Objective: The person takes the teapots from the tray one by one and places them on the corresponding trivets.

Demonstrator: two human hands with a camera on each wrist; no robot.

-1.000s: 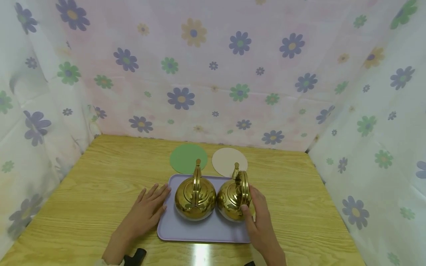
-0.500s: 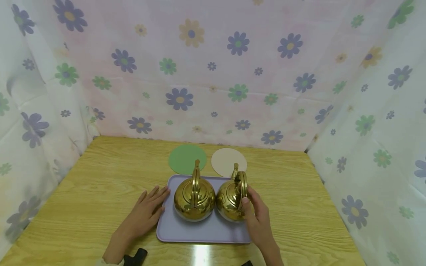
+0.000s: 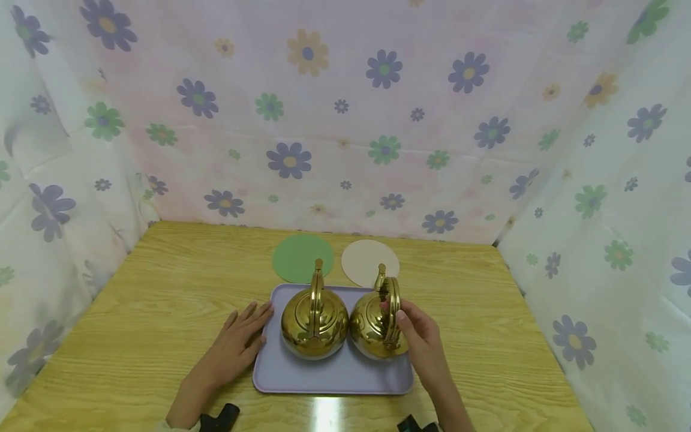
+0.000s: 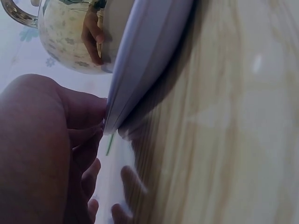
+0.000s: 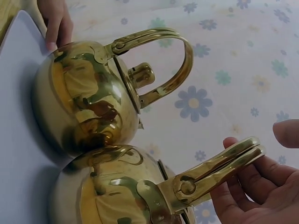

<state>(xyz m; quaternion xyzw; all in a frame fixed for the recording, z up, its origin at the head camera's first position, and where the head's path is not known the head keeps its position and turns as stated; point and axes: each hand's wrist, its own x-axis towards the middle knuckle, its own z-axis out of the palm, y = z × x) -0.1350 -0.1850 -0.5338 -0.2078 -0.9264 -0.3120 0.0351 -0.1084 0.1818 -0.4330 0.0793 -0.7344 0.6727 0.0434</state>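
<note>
Two shiny gold kettles stand side by side on a lilac tray. The left kettle has its arched handle upright. On the right kettle, the handle leans to the right. My right hand has its fingers hooked through and around that leaning handle, while the thumb stands apart from it in the right wrist view. My left hand rests at the tray's left edge with fingers extended. The left wrist view shows its fingertips touching the tray rim.
Behind the tray, a green round mat and a beige round mat lie on the wooden table. Flower-patterned cloth encloses the back and both sides. The kettles nearly touch each other.
My right hand has moved up along the right kettle's handle, its thumb coming higher and its fingers hooking around it. The kettles, tray and left hand stay in place.
</note>
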